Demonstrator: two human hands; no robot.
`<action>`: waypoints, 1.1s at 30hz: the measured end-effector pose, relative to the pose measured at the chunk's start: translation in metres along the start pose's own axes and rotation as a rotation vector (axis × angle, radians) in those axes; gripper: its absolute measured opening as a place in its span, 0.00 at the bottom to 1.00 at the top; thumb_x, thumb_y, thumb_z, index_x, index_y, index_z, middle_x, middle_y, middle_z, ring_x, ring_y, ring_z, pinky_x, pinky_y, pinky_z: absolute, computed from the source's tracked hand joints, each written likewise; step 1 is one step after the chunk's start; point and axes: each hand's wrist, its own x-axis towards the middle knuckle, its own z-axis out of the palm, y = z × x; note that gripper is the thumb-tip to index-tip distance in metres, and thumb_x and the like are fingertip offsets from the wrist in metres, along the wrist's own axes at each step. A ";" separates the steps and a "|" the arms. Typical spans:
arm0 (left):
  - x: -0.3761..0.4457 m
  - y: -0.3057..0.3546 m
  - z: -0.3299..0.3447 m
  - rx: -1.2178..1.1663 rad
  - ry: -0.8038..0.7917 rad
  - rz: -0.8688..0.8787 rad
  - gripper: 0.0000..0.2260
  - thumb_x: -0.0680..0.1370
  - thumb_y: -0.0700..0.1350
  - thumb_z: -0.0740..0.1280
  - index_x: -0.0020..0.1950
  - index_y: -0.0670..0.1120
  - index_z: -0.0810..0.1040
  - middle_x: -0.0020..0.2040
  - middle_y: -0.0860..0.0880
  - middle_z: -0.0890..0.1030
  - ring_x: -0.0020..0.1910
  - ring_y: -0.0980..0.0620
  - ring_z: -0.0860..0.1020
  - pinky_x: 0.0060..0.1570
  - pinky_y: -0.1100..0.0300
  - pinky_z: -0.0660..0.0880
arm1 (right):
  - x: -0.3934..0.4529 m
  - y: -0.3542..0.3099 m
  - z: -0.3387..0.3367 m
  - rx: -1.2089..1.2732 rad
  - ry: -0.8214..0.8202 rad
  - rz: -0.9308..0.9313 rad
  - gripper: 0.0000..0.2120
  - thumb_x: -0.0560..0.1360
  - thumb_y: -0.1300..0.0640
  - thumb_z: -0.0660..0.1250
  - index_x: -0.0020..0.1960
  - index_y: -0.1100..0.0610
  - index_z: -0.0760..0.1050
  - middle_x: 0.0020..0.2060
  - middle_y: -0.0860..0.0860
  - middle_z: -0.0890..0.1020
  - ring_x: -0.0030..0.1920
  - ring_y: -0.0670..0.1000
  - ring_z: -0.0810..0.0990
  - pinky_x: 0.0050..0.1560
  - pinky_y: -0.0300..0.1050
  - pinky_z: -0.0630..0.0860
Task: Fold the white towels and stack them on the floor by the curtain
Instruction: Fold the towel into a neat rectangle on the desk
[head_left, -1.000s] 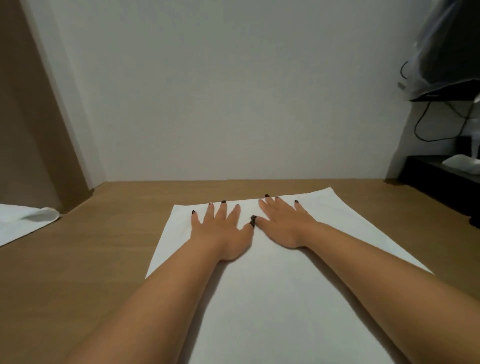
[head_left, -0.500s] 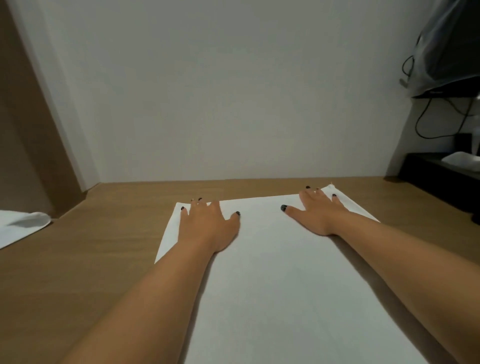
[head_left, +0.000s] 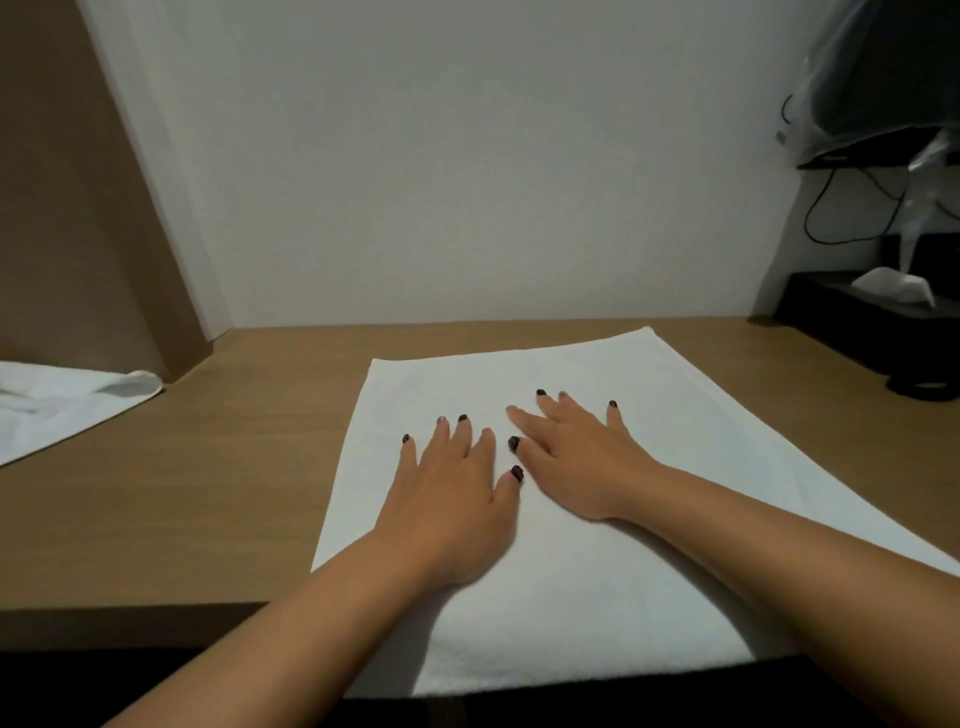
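The flat white cotton towel lies spread on the wooden tabletop, its long axis running away from the person. The left hand and right hand press on it side by side near the middle, fingers straight, grasping nothing. The far edge lies just beyond both sets of fingertips, equally near each.

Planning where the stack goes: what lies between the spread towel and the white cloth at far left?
In the head view, only bare wooden floor separates the spread towel from the white cloth.

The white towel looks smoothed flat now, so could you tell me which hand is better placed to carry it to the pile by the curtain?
Probably the left hand: it lies on the white towel nearer the pile.
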 end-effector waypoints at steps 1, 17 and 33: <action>0.001 -0.001 0.002 0.028 -0.016 -0.009 0.26 0.83 0.56 0.45 0.80 0.49 0.49 0.81 0.48 0.47 0.79 0.48 0.41 0.76 0.42 0.41 | 0.002 0.001 0.000 0.007 0.002 -0.004 0.25 0.82 0.42 0.42 0.79 0.42 0.48 0.79 0.50 0.48 0.79 0.53 0.42 0.74 0.66 0.39; 0.055 -0.022 0.000 0.125 -0.075 -0.057 0.29 0.81 0.62 0.41 0.80 0.54 0.42 0.81 0.50 0.43 0.79 0.49 0.40 0.76 0.42 0.40 | 0.055 0.023 -0.006 0.020 -0.027 0.002 0.27 0.81 0.38 0.43 0.79 0.41 0.47 0.79 0.48 0.47 0.79 0.50 0.42 0.75 0.61 0.38; -0.019 0.007 -0.018 -0.067 -0.006 -0.071 0.18 0.83 0.48 0.48 0.66 0.42 0.70 0.70 0.42 0.69 0.74 0.43 0.60 0.73 0.43 0.57 | -0.045 0.002 -0.019 -0.002 0.015 -0.016 0.23 0.84 0.51 0.49 0.77 0.56 0.58 0.78 0.54 0.54 0.78 0.55 0.51 0.76 0.61 0.51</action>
